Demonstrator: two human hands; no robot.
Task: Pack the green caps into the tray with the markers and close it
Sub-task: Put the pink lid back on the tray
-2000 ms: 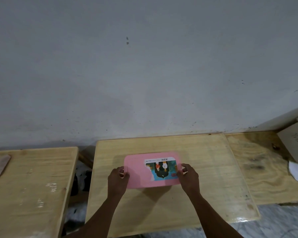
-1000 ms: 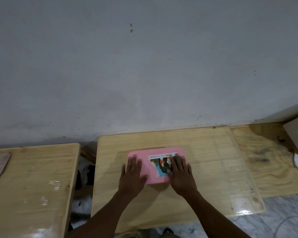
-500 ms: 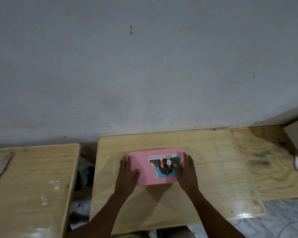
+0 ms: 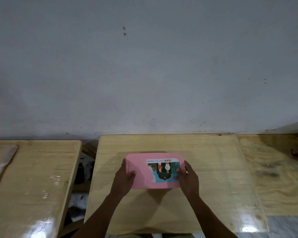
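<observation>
A pink tray (image 4: pixel 139 169) with its lid down lies in the middle of the centre wooden table (image 4: pixel 213 169). A picture label with a barcode covers the lid's right half. My left hand (image 4: pixel 123 177) grips the tray's left end, thumb on top of the lid. My right hand (image 4: pixel 187 177) grips the right end the same way. The lid hides whatever is inside, so no green caps or markers show.
A second wooden table (image 4: pixel 33 177) stands to the left across a gap, with a pale pink spatula-like tool (image 4: pixel 3 165) on it. A rougher board (image 4: pixel 273 169) adjoins on the right. A grey wall runs right behind the tables.
One second ago both palms lay flat on the lid. They have since slid outward to the tray's two ends and now grip them; the tray stays in the same spot.
</observation>
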